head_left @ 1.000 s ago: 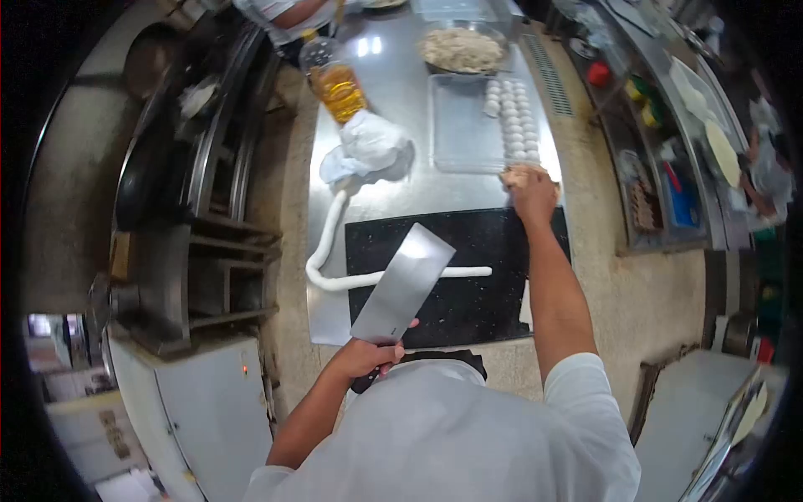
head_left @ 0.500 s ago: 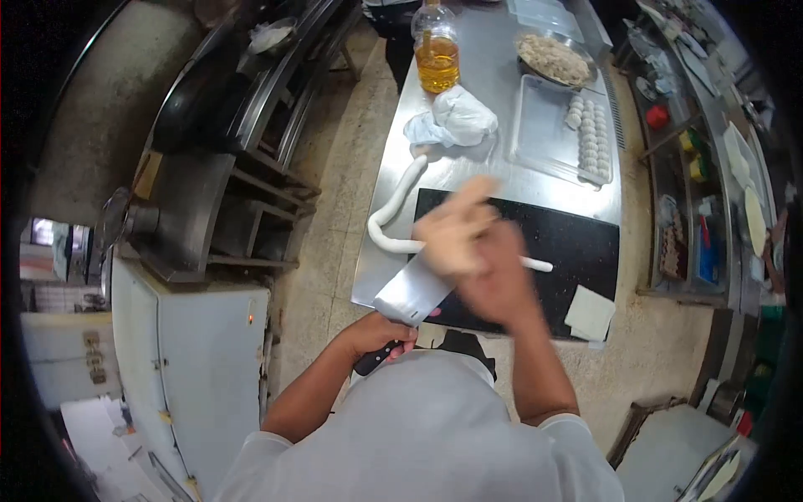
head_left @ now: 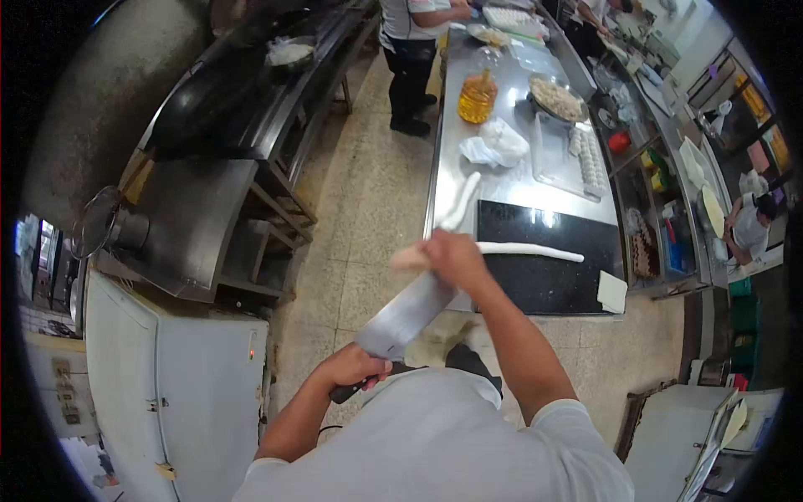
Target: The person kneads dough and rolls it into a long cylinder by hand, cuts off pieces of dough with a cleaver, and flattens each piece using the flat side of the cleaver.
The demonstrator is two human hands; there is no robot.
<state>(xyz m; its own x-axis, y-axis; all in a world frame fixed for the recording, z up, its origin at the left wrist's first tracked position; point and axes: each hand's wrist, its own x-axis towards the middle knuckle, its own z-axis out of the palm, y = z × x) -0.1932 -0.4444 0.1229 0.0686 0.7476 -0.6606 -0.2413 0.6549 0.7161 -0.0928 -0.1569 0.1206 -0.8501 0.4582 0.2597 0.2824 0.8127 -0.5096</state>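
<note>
A cleaver (head_left: 406,316) slants up and away from my body, its broad metal blade above its dark handle. My left hand (head_left: 355,368) is closed around that handle. At the far end of the blade is my right hand (head_left: 456,261), its fingers smeared by motion and pointing left; whether it touches the blade I cannot tell. Beyond it lies a long white dough rope (head_left: 527,249), bent, with one arm across the black board (head_left: 544,289) and the other running up the steel table. My right hand hides the bend.
On the steel table (head_left: 510,188) are a white plastic bag (head_left: 499,144), a jug of yellow oil (head_left: 478,99), a tray (head_left: 548,171) with small dough pieces and a bowl of filling (head_left: 556,99). A folded white cloth (head_left: 611,292) lies at the board's corner. A co-worker (head_left: 410,58) stands far left of the table.
My right hand has moved left toward the end of the blade. The cleaver has shifted a little left and more of it shows. The view has tilted up, revealing more of the room.
</note>
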